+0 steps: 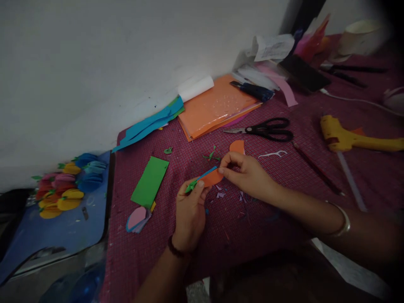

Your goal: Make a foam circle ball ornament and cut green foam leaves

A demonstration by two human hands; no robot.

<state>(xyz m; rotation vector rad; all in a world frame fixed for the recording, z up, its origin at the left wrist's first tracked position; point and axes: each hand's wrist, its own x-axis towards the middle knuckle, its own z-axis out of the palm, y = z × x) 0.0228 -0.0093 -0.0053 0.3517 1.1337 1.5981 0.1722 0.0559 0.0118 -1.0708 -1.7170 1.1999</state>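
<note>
My left hand (191, 210) is closed on a folded orange paper piece (211, 178) with a rounded lower edge. A thin blue paper edge (206, 173) runs along its top, and a small green paper cutting (191, 186) sticks out at its left end by my fingers. The thumb and forefinger of my right hand (244, 170) are pinched together at the right end of the orange piece. Just behind that hand lies another orange half-round paper (237, 147). To the left are a green paper rectangle (150, 182) and a small stack of pink and blue rounded cutouts (138, 218).
Black-handled scissors (268, 129), a pencil (317, 168), a white floss pick (273, 154) and a yellow glue gun (336, 134) lie right. Behind are blue strips (151, 123), an orange packet (217, 109) and a cutter (254, 89). Paper fruits (70, 199) sit on a blue board (72, 231).
</note>
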